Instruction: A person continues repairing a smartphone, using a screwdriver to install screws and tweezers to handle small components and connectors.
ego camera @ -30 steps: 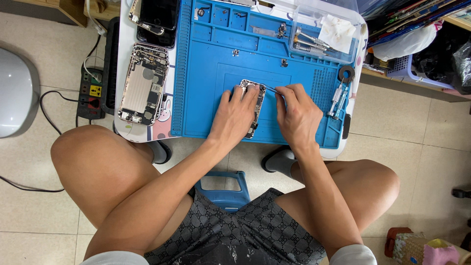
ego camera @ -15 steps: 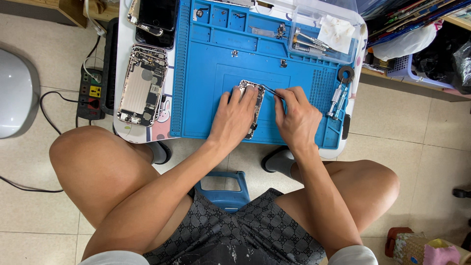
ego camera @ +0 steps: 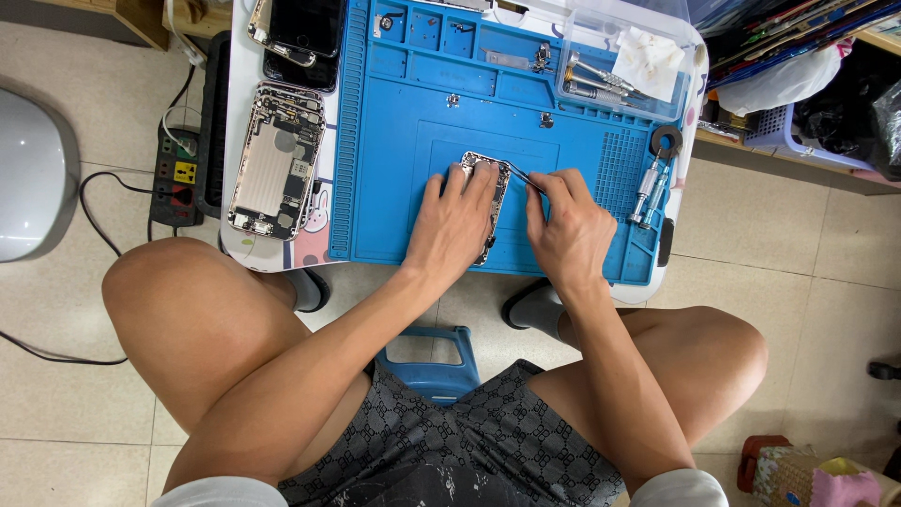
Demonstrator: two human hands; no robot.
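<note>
An opened phone chassis (ego camera: 489,178) lies on the blue repair mat (ego camera: 404,188) of a small white table. My left hand (ego camera: 457,223) lies flat over the chassis and presses it down, covering its left half. My right hand (ego camera: 570,230) pinches thin metal tweezers (ego camera: 522,175) whose tip points at the chassis's upper right edge.
A second opened phone body (ego camera: 272,174) lies at the table's left, with dark phone screens (ego camera: 300,33) above it. A clear tray (ego camera: 624,66) holds tools and a white cloth. Screwdrivers (ego camera: 649,188) rest at the mat's right. A power strip (ego camera: 176,178) sits on the floor.
The camera view has shifted slightly. My right hand's tweezers have moved a little closer to the chassis's upper edge. My left hand stays on the chassis.
</note>
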